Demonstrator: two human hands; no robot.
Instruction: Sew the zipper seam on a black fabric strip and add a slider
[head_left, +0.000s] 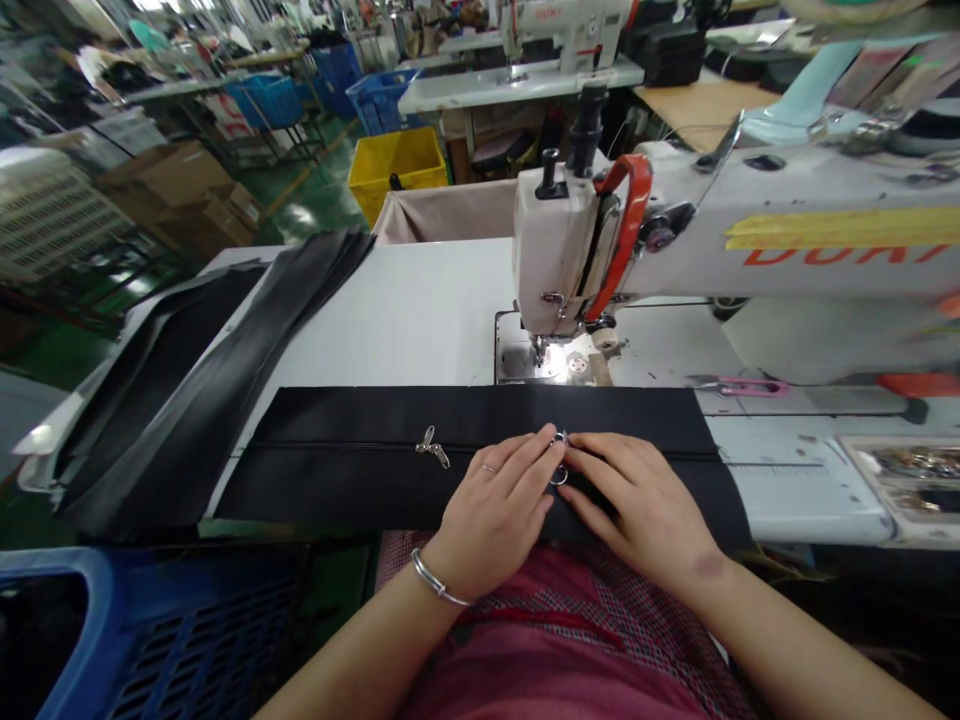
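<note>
My left hand [499, 505] lay half-curled over the black panel [375, 420], fingertips at small metal pieces [559, 440]; my right hand [641, 495], loosely bent, faced it there; whether either pinched them, I couldn't tell; the panel lay before the sewing machine [553, 250].

In the upper left of the frame, you see a green floor [328, 200], shining in pale spots, and cardboard boxes [176, 190]. At the upper centre stand a yellow bin [396, 165] and a white table [450, 97]; more to the right, a wood-coloured table [694, 103].
</note>
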